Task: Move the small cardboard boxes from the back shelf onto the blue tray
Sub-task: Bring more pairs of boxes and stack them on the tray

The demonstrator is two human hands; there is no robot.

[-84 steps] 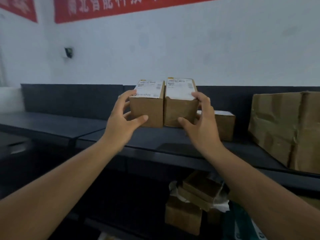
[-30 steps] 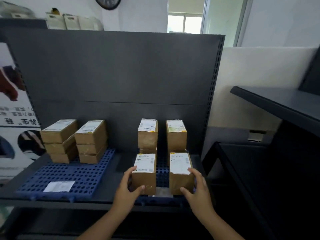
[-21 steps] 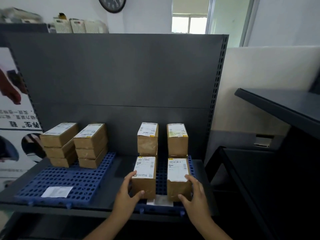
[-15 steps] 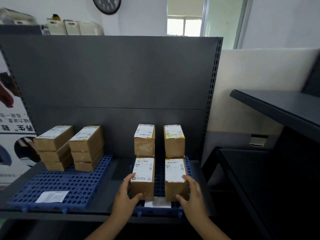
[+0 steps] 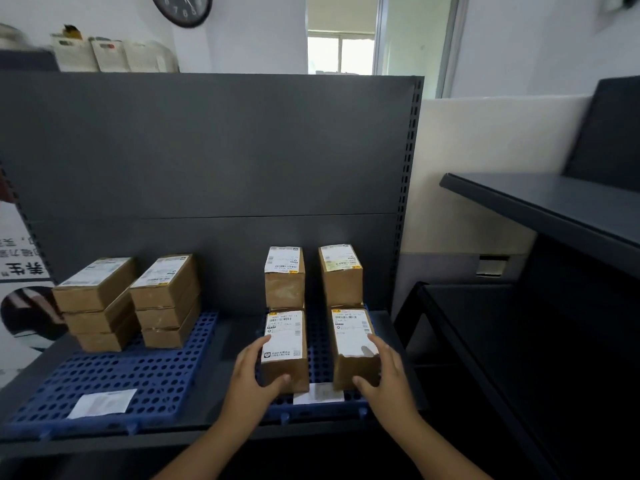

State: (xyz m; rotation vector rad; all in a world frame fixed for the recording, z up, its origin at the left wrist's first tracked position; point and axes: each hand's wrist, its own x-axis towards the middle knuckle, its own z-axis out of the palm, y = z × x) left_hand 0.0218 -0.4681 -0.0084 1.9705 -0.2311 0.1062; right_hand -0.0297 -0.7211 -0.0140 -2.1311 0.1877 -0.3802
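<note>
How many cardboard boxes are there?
10 cardboard boxes: six stacked on left blue tray; on right blue tray, two behind, two in front in left hand, right hand. Others may hide.

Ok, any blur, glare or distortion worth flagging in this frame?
Head view: window blown out; shelf upright slants, wide-angle distortion; packets top left smeared; labels on left front box and right front box soft, small print unreadable; lower right corner nearly black.

At least ten small brown cardboard boxes, two blue perforated plastic trays, two bare hands.
Six boxes at 8 o'clock in two stacks of three, four at 6 o'clock; two white paper slips; one round dark wall clock at 11 o'clock.
</note>
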